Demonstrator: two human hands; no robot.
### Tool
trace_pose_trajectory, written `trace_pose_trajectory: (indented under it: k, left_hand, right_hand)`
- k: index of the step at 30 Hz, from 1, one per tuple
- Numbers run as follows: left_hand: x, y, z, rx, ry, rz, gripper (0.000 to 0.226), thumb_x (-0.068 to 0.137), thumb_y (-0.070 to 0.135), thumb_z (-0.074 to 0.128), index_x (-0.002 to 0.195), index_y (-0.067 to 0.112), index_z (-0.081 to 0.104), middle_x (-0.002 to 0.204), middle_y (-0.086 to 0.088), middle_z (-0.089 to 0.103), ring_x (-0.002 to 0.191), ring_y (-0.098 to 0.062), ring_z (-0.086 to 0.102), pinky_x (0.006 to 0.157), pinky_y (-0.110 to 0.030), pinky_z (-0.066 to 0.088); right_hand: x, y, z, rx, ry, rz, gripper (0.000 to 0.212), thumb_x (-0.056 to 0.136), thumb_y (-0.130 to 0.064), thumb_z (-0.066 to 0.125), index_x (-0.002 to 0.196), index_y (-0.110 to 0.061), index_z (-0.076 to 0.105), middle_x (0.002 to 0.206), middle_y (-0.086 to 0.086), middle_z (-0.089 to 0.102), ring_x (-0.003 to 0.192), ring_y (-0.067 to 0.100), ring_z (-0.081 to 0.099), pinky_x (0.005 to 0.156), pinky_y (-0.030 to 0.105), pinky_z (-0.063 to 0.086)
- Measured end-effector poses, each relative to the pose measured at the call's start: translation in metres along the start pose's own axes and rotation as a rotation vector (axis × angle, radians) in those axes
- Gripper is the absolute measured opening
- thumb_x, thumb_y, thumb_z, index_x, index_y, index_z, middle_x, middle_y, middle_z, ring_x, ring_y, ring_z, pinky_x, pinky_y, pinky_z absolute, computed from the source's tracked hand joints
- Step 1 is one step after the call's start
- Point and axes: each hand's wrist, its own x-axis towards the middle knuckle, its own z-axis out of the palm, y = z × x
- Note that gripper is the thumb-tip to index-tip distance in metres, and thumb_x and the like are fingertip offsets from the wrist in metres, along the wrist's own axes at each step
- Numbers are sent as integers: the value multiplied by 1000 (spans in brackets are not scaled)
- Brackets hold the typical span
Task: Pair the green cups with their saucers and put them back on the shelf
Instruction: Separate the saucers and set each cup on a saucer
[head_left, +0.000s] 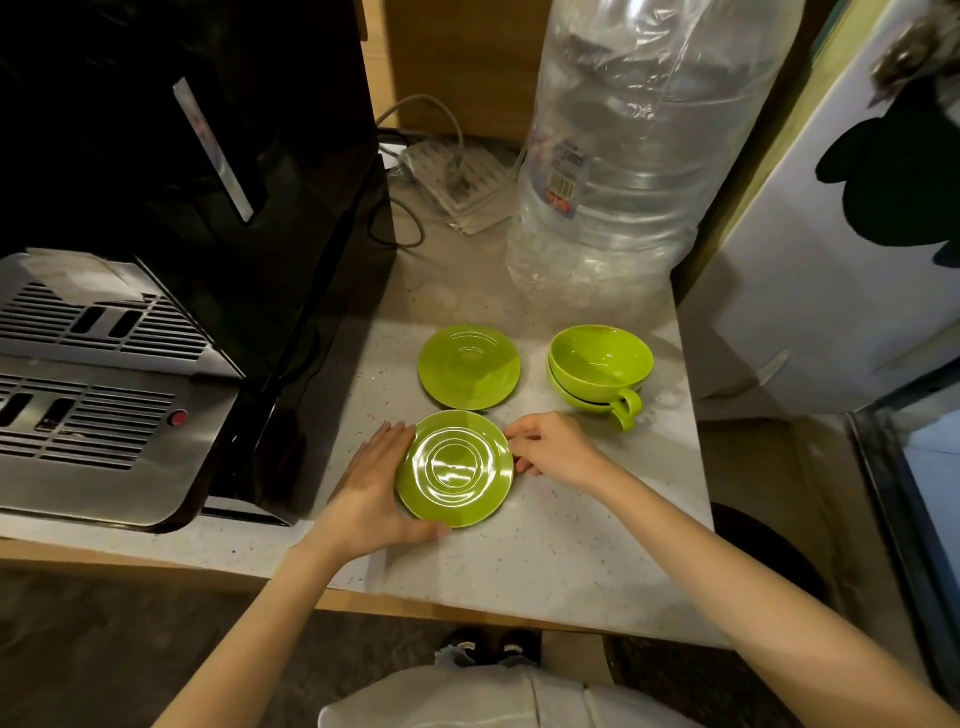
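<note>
We are looking down on a pale speckled counter (545, 545) with a wooden front edge, a black coffee machine (208, 208) at the left and a large clear water bottle (623, 156) standing at the back.

Left hand (371, 488): it lies along the left rim of the near saucer (454, 467), fingers fairly straight and together against the edge, thumb curving round the near rim. Whether it grips or merely steadies we cannot tell with certainty; it reads as a light cupping hold. Right hand (550, 447): fingers curled, fingertips touching the right rim of the same saucer. The saucer appears to rest flat on the counter, face up and bare, between the two hands.

Outward from the hands: a second saucer (469, 366) lies just behind the first, almost touching it, also face up and bare. To its right, apart from both saucers, two green cups (600, 364) sit nested one inside the other, their handles pointing toward us. A power strip (457, 176) with cables lies behind, by the bottle.

Assessment of progress: we judge the task to be at an early stage. The two saucers are laid out singly, which looks like preparation for pairing. No cup stands on a saucer yet; the cups remain to be separated, each set on its saucer, and both pairs carried to the shelf. No shelf is visible to us from here.
</note>
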Motion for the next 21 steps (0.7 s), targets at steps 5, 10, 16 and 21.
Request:
trace_pose_trajectory:
  k: [5,10,16,21]
  left_hand:
    - [17,34,-9,-73,89,-29,101,56,48,79,140,20,30,149,-1,31,135,-16,31,109,-29,26]
    - [46,80,-23,-547,125,-44,60,68,22,77,122,14,53,105,-1,64,96,-11,61,86,-22,49]
    - [87,129,-28,-833,22,-96,24,90,20,50,110,9,57,74,-7,66,48,-2,59,49,-15,43]
    - [112,143,-7,-811,-206,-262,23,92,32,44,109,18,49,74,-11,63,45,-10,63,53,-24,46]
  right_hand:
    - [-12,-5,-12,-72,21,-59,40,87,-14,54,127,-9,53,103,16,70,79,18,63,77,30,50]
    - [-32,-16,-36,-166,132,-219,49,88,-13,53,135,-14,42,97,11,65,80,20,60,78,35,49]
    - [-48,-9,-82,71,442,-305,35,88,-13,55,123,-12,53,89,5,64,81,23,64,81,30,47]
    - [-45,22,-103,264,644,-110,26,91,-15,50,115,-10,57,80,5,64,71,22,63,66,33,49]
